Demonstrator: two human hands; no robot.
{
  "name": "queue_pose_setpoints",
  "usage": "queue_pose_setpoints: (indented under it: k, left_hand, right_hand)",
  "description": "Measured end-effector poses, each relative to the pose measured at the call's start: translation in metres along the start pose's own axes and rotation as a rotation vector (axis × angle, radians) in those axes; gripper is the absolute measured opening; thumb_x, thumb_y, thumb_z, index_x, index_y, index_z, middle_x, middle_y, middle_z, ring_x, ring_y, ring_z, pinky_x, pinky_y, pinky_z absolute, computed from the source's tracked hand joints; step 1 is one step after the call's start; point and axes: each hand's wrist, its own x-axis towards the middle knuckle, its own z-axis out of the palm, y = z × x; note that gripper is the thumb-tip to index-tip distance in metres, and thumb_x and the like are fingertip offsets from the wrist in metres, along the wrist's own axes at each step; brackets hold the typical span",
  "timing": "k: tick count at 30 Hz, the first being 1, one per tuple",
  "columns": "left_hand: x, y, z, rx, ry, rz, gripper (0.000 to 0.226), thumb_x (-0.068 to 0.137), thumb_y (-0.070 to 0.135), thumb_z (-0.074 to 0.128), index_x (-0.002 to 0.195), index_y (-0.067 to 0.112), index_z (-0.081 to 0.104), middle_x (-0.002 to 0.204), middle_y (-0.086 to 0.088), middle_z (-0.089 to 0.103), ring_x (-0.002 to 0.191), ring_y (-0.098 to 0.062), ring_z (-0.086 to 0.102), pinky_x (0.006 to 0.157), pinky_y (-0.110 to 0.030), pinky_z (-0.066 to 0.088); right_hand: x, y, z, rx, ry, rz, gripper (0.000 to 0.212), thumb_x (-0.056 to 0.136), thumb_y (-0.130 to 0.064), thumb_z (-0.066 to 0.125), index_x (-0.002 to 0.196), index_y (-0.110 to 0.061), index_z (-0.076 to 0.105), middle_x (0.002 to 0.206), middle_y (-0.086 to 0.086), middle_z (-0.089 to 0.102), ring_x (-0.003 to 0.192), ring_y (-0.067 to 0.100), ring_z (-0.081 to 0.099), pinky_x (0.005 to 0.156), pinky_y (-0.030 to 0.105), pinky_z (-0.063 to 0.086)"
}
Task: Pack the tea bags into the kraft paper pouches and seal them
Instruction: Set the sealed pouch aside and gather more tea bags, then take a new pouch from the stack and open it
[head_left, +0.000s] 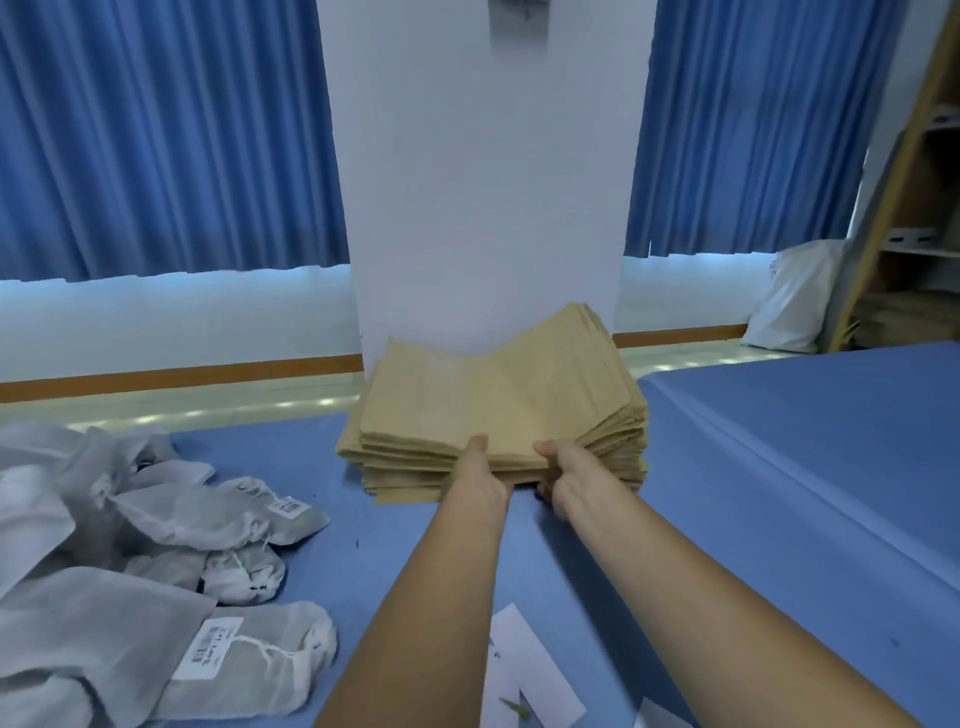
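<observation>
No word or number clear enough to read. Only two printed labels, both on tea bags at the left of the frame.

At lower left, a white label (208, 648) stuck on a mesh tea bag (249, 675): a barcode along its left edge and beside it one line of dark characters, too blurred to make out.

Higher up, left of centre, a smaller white label (289, 506) on a second tea bag (223, 519): a short barcode and tiny print, also not legible.

At far right, faint dark marks near the upper corner of a white plastic bag (795, 306), too small to tell whether letters or a logo.
</observation>
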Motion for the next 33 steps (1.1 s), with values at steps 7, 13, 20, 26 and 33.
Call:
queue_pose_setpoints:
  k: [7,13,20,26,33]
  left_hand:
    - [-0.060,-0.029,-0.039,0.024,0.067,0.005,0.017,0.091,0.003,0.056,0.108,0.001,0.054,0.116,-0.016,0.060,0.096,-0.028,0.058,0.097,-0.038,0.047]
    - [-0.128,-0.055,-0.068,0.021,0.136,-0.027,0.018,0.090,0.008,0.060,0.106,0.000,0.057,0.121,-0.014,0.061,0.101,-0.028,0.059,0.090,-0.034,0.049]
    - [-0.165,-0.078,-0.109,0.637,0.173,0.244,0.030,0.090,0.035,0.058,0.082,0.007,0.055,0.089,-0.012,0.066,0.077,-0.022,0.064,0.084,-0.034,0.053]
    - [-0.178,-0.092,-0.137,2.123,-0.232,0.785,0.054,0.096,0.043,0.034,0.144,0.019,0.038,0.152,-0.001,0.036,0.138,-0.019,0.032,0.115,-0.043,0.014]
    - [-0.215,-0.074,-0.123,2.296,-0.315,0.788,0.037,0.100,0.029,0.029,0.107,0.007,0.057,0.108,-0.022,0.062,0.103,-0.034,0.053,0.100,-0.037,0.031]
  right_hand:
    - [-0.080,0.017,-0.049,-0.127,-0.035,0.099,0.027,0.086,-0.003,0.063,0.066,-0.008,0.047,0.067,0.005,0.048,0.056,0.016,0.041,0.052,0.024,0.033]
    - [-0.151,0.029,-0.084,-0.170,-0.005,0.161,0.024,0.082,-0.006,0.071,0.072,-0.007,0.049,0.076,0.006,0.050,0.063,0.018,0.047,0.060,0.028,0.046]
    - [-0.183,0.055,-0.097,-0.132,-0.086,0.097,0.016,0.086,-0.009,0.068,0.085,-0.007,0.052,0.088,0.009,0.055,0.074,0.024,0.060,0.088,0.033,0.053]
    - [-0.186,0.041,-0.091,-0.052,-0.119,0.145,0.021,0.087,-0.001,0.064,0.070,-0.003,0.052,0.074,0.010,0.056,0.062,0.028,0.055,0.060,0.032,0.057]
    - [-0.193,0.040,-0.095,-0.092,-0.154,0.113,0.012,0.087,-0.009,0.067,0.080,-0.007,0.058,0.085,0.010,0.054,0.101,0.031,0.061,0.080,0.034,0.054]
